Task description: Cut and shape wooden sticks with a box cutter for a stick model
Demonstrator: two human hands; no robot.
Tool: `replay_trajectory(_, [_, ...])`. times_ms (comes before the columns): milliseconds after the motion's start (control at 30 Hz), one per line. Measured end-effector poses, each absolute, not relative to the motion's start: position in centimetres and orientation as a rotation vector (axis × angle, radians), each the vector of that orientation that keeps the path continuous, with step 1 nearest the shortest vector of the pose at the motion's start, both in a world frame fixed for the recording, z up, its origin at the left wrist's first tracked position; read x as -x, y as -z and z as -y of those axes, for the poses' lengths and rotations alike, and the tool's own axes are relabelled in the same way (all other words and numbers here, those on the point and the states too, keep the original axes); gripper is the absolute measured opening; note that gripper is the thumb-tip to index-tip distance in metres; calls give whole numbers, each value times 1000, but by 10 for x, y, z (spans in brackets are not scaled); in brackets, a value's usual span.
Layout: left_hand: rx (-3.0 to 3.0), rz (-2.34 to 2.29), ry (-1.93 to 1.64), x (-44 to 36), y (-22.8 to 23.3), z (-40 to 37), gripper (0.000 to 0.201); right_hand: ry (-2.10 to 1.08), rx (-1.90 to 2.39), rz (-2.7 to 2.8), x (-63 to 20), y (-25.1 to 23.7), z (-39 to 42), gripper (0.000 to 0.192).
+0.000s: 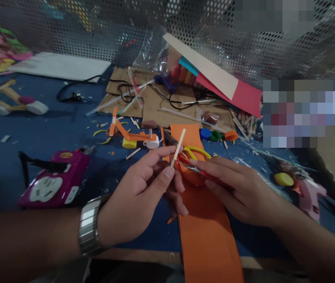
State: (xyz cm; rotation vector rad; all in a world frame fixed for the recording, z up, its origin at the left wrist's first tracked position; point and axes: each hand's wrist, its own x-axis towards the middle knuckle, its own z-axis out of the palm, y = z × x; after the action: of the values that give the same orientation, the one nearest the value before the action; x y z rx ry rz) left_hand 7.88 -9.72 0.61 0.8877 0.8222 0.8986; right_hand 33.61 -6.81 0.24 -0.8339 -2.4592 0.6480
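Note:
My left hand (146, 184) pinches a thin pale wooden stick (180, 144) between thumb and forefinger, its top end pointing up. Close beside it, my right hand (238, 184) is closed on a slim red tool (211, 177) with a silvery front part, perhaps a craft knife; its tip points toward the stick. Whether the tip touches the stick, I cannot tell. Behind my hands lies a tool with yellow handles (198, 151), partly covered. Under them runs a long orange sheet (207, 236) that hangs over the table's front edge.
On the left sit a purple power strip (58, 181) and a stick model with white wheels (11, 98). An orange stick model (132, 135) stands mid-table. Cardboard (167, 114) and coloured sheets (214, 70) lie at the back, bottle caps (215, 135) nearer. A pink glue gun (310, 198) rests at right.

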Motion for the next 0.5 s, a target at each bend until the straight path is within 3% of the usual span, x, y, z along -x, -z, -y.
replay_trajectory(333, [-966, -784, -801, -79, -3, 102, 45, -658, 819, 2486, -337, 1, 71, 55])
replay_trajectory(500, [-935, -727, -827, -80, -3, 104, 37, -638, 815, 2488, -339, 0, 70, 55])
